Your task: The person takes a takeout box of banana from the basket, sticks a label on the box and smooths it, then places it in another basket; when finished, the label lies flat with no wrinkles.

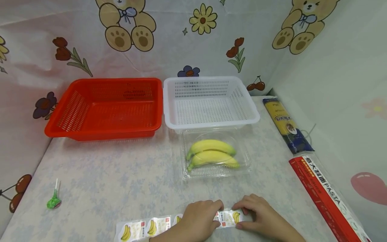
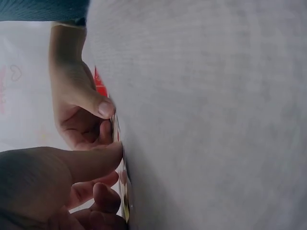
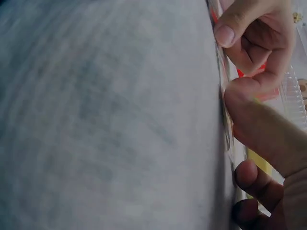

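Note:
A strip of banana stickers (image 1: 158,226) lies along the front of the table, printed with yellow bananas and red marks. My left hand (image 1: 199,218) covers its middle, fingers curled, and pinches it. At the strip's right end, my right hand (image 1: 261,215) grips it between thumb and fingers at its near and far edges. Both wrist views look along the strip edge-on, with the left thumb (image 2: 98,160) and the right thumb (image 3: 259,122) against it. Beyond the hands sits a clear plastic box (image 1: 185,173) with two bananas (image 1: 213,158) inside.
A red basket (image 1: 121,133) and a white basket (image 1: 211,125) stand side by side at the back. Along the right wall lie a yellow-and-blue packet (image 1: 287,126) and a red pasta box (image 1: 326,198). A green-wrapped lollipop (image 1: 54,200) lies on the left.

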`<state>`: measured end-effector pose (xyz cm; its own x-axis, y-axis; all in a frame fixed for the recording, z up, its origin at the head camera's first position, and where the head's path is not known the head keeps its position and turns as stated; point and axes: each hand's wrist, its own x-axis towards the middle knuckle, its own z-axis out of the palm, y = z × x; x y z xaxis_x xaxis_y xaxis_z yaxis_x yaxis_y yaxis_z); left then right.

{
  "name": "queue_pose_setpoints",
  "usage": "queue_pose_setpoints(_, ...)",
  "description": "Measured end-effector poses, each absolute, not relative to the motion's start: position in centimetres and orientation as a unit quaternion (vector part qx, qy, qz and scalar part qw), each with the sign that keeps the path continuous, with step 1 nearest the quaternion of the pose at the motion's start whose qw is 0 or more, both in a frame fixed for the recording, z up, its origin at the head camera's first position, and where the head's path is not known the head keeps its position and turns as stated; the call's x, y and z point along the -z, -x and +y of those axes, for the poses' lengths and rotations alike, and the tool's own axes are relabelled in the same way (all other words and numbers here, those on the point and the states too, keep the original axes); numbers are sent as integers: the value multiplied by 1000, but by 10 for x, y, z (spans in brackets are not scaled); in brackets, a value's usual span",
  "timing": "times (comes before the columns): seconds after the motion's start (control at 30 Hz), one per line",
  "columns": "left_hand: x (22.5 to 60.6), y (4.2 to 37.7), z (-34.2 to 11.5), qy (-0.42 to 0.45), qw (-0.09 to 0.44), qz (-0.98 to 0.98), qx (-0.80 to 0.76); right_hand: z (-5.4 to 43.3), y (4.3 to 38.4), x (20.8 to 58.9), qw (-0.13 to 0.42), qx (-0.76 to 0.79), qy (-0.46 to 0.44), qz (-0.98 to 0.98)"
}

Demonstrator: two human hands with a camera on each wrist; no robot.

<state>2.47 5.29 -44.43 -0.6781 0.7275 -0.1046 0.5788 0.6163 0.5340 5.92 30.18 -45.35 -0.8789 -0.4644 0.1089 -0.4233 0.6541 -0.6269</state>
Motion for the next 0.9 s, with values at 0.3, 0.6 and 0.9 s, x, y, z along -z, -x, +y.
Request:
queue_pose_setpoints(0.3,442,-22,52,-362,157,885,-245,294,-51,453,4,326,259,909)
queue_pose_setpoints(0.6,444,-21,53,-360,132,888,-255,293,-46,453,9,378,277,883)
queue_pose_setpoints(0.9,443,-18,55,-338,134,886,-287,293,-42,454,11,397,290,871)
